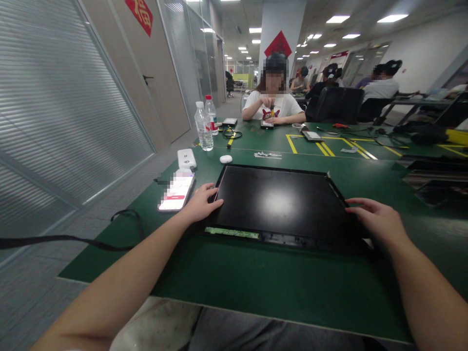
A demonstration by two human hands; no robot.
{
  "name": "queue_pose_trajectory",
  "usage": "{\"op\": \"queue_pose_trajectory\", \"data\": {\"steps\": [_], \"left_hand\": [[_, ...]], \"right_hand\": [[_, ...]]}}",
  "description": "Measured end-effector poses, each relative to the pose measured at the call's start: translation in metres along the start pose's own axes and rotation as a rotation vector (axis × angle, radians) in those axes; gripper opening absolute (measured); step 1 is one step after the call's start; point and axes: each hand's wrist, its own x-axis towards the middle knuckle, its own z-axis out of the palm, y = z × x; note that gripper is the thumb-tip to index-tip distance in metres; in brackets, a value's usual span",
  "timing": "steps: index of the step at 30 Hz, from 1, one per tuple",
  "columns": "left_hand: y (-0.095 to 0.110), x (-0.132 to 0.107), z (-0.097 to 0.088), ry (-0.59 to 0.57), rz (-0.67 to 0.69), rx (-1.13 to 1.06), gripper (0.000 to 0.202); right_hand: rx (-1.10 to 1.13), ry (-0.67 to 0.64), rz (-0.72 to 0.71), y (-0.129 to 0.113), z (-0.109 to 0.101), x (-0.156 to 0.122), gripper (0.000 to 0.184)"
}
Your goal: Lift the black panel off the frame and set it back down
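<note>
A black flat display panel (pixel 292 200) lies screen up on the green table in front of me. Along its near edge a strip of green circuit board (pixel 232 233) is exposed. My left hand (pixel 203 202) grips the panel's left edge, with the thumb on top and the fingers at the side. At the opposite edge, my right hand (pixel 380 219) pinches the frame between thumb and fingers. The undersides of both grips are hidden.
A lit phone (pixel 177 192), a white device (pixel 186 159) and a white earbud case (pixel 225 159) are left of and behind the panel. Beyond stand two plastic bottles (pixel 204 127). Across the table a person (pixel 274 105) holds a yellow-handled tool. A black strap (pixel 73 241) crosses the left table edge.
</note>
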Motion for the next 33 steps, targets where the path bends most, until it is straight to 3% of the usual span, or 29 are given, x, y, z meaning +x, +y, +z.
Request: {"op": "queue_pose_trajectory", "data": {"steps": [10,14,18,23,28,33], "left_hand": [[0.007,-0.002,-0.001,-0.022,0.012,0.035,0.053],[0.015,-0.006,0.002,-0.045,0.042,0.086,0.065],[0.025,-0.012,-0.002,-0.108,0.07,0.163,0.073],[0.03,-0.017,-0.02,-0.268,0.243,0.23,0.069],[0.033,-0.018,-0.034,-0.387,0.258,0.259,0.079],[0.038,-0.017,-0.042,-0.441,0.273,0.323,0.072]], "right_hand": [[-0.039,0.011,-0.086,0.0,0.001,-0.002,0.041],[-0.048,0.039,-0.131,0.005,0.004,0.0,0.035],[-0.076,0.059,-0.142,0.009,0.005,0.001,0.033],[-0.076,0.053,-0.093,0.01,0.005,0.004,0.037],[-0.047,0.06,-0.085,0.01,0.004,0.004,0.038],[-0.09,0.058,-0.095,0.006,0.004,0.001,0.033]]}}
